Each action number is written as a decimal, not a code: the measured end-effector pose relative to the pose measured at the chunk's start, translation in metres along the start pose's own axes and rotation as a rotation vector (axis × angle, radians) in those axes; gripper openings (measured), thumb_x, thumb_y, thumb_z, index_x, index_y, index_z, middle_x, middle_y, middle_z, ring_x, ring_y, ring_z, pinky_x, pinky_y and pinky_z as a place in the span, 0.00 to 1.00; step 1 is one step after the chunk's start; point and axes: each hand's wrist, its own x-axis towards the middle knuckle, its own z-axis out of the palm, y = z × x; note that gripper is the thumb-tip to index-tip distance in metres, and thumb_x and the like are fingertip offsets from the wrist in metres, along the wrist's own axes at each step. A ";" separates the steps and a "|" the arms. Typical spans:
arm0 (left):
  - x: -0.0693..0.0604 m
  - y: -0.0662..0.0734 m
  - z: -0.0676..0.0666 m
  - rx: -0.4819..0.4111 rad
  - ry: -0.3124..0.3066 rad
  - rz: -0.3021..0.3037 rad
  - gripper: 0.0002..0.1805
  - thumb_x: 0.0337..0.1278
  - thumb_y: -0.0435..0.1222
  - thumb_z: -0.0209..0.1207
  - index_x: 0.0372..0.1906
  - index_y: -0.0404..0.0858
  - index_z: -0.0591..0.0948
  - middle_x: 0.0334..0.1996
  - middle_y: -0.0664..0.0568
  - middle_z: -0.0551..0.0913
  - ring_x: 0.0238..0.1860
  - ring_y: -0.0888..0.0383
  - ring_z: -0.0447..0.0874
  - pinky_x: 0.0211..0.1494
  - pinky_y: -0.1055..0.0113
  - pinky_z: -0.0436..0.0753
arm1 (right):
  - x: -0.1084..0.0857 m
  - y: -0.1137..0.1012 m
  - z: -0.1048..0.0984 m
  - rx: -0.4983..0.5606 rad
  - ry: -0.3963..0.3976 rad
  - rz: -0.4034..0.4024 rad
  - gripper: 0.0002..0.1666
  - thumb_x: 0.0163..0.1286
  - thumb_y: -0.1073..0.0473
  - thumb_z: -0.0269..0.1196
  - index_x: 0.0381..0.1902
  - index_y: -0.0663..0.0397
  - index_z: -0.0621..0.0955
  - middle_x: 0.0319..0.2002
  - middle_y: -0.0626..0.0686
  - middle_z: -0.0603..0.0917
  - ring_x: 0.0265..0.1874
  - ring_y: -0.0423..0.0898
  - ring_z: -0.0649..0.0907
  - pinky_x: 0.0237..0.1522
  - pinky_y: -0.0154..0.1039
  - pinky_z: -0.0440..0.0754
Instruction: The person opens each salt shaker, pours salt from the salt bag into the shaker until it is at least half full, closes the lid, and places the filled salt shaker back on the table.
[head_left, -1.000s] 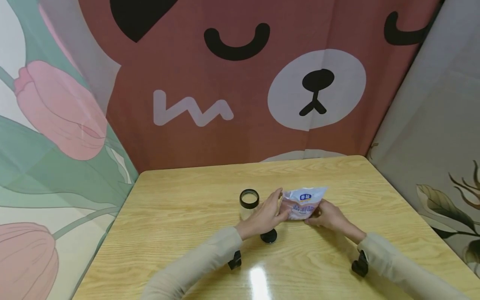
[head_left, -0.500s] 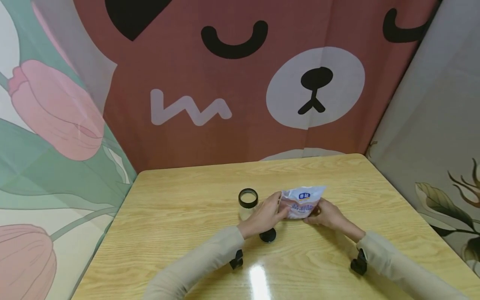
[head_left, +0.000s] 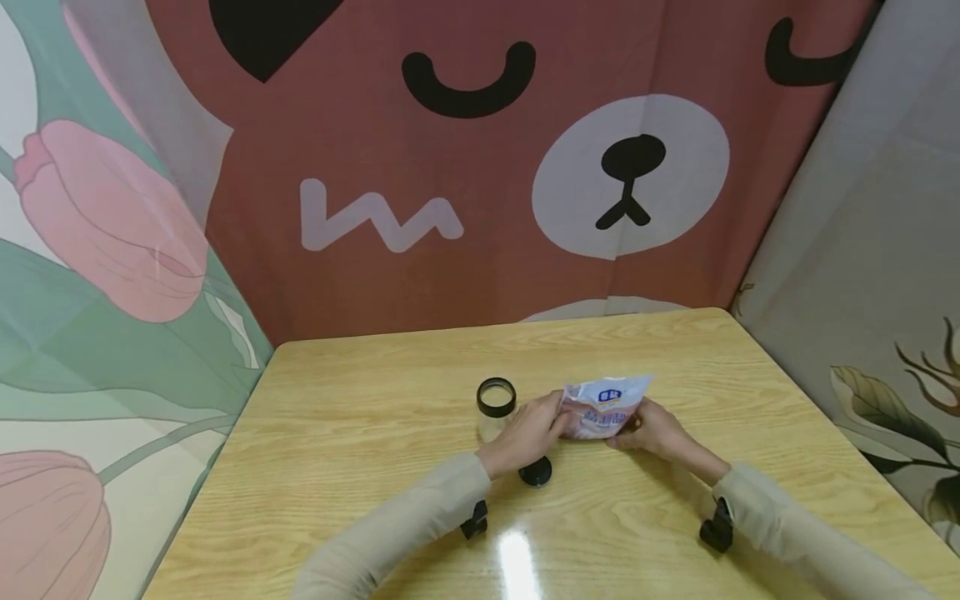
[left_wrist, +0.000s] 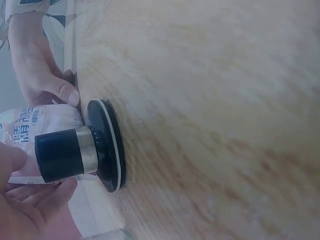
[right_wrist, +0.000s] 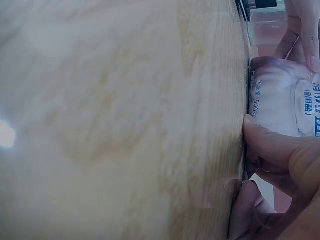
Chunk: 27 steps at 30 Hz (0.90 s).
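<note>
A white and pink plastic bag of salt (head_left: 603,408) stands on the table, held from both sides. My left hand (head_left: 525,435) grips its left side, with the thumb over the front. At its lower right, my right hand (head_left: 660,435) grips the corner; in the right wrist view that thumb (right_wrist: 270,145) presses the bag's front near the tabletop. Directly left of my left hand is a jar (head_left: 493,423) with a black rim and an uncovered mouth, partly hidden. A black lid (head_left: 536,472) lies in front of that hand; its knob (left_wrist: 60,155) has a silver collar.
The wooden table (head_left: 360,433) reaches back to a brown bear-print cloth (head_left: 390,292). Printed curtains hang at the left and right. Black camera mounts (head_left: 717,527) sit under both wrists, close to the table.
My left fingers and thumb have shifted slightly on the bag's left side. The bag's top leans and dips a little. My right hand, the jar and the lid stay about where they were.
</note>
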 end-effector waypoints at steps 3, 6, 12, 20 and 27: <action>0.000 0.000 0.000 0.007 0.001 -0.002 0.12 0.76 0.35 0.50 0.56 0.34 0.75 0.34 0.54 0.80 0.24 0.68 0.70 0.22 0.78 0.71 | 0.000 0.000 0.000 -0.007 0.002 -0.005 0.34 0.49 0.58 0.80 0.50 0.66 0.79 0.36 0.53 0.83 0.34 0.48 0.79 0.37 0.43 0.77; -0.001 0.000 -0.001 0.030 -0.003 -0.008 0.09 0.76 0.35 0.50 0.49 0.35 0.77 0.26 0.58 0.74 0.21 0.69 0.68 0.20 0.78 0.69 | 0.000 -0.001 0.001 -0.016 0.012 0.000 0.34 0.48 0.58 0.81 0.49 0.66 0.79 0.35 0.54 0.83 0.34 0.49 0.79 0.37 0.43 0.78; -0.002 0.000 0.002 0.050 0.015 0.007 0.07 0.76 0.35 0.51 0.43 0.36 0.78 0.25 0.56 0.77 0.20 0.69 0.69 0.19 0.79 0.68 | -0.002 -0.004 0.002 -0.043 0.029 0.014 0.34 0.46 0.58 0.82 0.48 0.66 0.79 0.34 0.53 0.83 0.34 0.50 0.80 0.36 0.43 0.77; -0.001 0.000 0.006 0.075 0.023 -0.012 0.08 0.76 0.32 0.49 0.39 0.37 0.78 0.21 0.57 0.72 0.20 0.67 0.67 0.19 0.77 0.67 | -0.002 -0.003 0.002 -0.074 0.039 0.017 0.35 0.45 0.58 0.82 0.48 0.67 0.79 0.36 0.55 0.84 0.34 0.50 0.80 0.36 0.44 0.77; -0.002 0.003 0.005 0.070 0.021 -0.029 0.11 0.77 0.31 0.46 0.35 0.36 0.76 0.19 0.58 0.68 0.19 0.67 0.66 0.18 0.77 0.66 | -0.001 -0.004 0.001 -0.065 0.047 0.008 0.36 0.44 0.58 0.82 0.49 0.67 0.79 0.37 0.56 0.84 0.35 0.49 0.80 0.37 0.44 0.78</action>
